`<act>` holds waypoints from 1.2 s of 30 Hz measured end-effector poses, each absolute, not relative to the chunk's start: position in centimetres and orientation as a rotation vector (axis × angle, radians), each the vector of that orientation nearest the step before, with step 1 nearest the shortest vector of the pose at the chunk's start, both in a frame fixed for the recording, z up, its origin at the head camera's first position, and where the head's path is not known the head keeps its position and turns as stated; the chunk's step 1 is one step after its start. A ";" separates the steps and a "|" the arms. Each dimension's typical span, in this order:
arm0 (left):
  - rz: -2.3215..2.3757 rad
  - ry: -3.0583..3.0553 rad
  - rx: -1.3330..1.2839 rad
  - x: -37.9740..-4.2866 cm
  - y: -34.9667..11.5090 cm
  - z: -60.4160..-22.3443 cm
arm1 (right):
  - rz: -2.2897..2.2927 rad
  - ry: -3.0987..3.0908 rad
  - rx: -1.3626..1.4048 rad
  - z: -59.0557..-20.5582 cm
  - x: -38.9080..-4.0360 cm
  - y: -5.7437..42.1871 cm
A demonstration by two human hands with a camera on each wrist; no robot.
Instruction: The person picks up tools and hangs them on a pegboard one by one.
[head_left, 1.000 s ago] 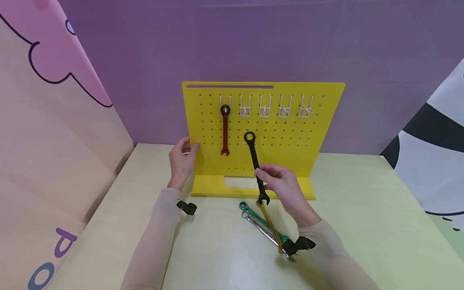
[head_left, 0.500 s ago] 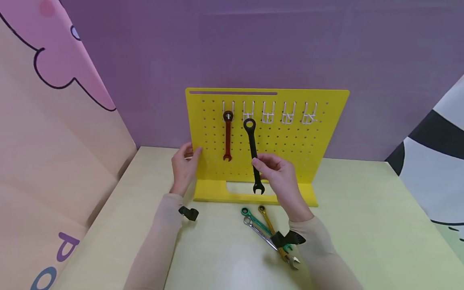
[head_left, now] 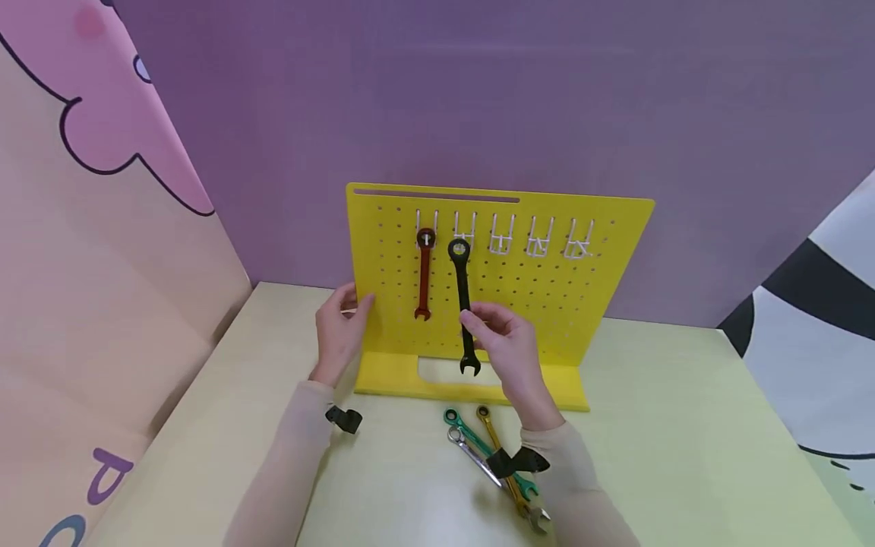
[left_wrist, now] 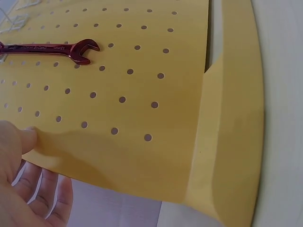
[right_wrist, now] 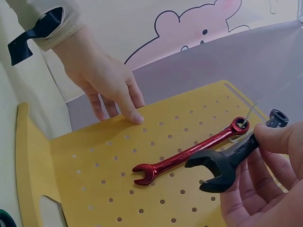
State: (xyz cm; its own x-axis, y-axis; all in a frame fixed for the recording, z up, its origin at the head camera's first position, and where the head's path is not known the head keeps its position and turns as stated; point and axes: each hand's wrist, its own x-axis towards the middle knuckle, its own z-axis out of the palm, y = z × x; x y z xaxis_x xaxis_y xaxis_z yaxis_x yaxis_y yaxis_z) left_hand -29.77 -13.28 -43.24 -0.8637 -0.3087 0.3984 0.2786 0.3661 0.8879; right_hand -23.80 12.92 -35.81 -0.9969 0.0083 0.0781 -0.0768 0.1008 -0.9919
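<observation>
My right hand (head_left: 509,346) pinches a black combination wrench (head_left: 463,292) midway along its shaft. The wrench stands nearly upright, ring end up, in front of the yellow pegboard (head_left: 533,311). Its ring overlaps the second hook from the left in the head view; whether they touch I cannot tell. My left hand (head_left: 338,330) grips the board's left edge, thumb (left_wrist: 28,140) on the front face and fingers behind. A red wrench (head_left: 424,277) hangs by its ring from the leftmost hook. In the right wrist view the black wrench's open end (right_wrist: 215,170) points toward the camera.
Green (head_left: 468,433), gold (head_left: 491,427) and silver (head_left: 472,456) wrenches lie crossed on the table (head_left: 383,486) before the board, partly under my right wrist strap (head_left: 519,462). Further white hooks (head_left: 538,241) line the board to the right. A purple wall (head_left: 478,99) rises behind.
My right hand has lifted the black wrench off the area above the loose wrenches, up and slightly left toward the second hook. The left hand keeps its hold on the board; the head view has tilted.
</observation>
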 end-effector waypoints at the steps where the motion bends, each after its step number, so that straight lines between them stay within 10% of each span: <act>1: -1.524 -2.123 0.014 -29.9 -13.3 -43.2 | 2.070 -2.268 0.072 -35.8 -23.8 12.9; 36: -1.575 -2.125 0.057 -29.8 -13.4 -44.2 | 2.044 -2.288 0.048 -37.4 -26.9 11.1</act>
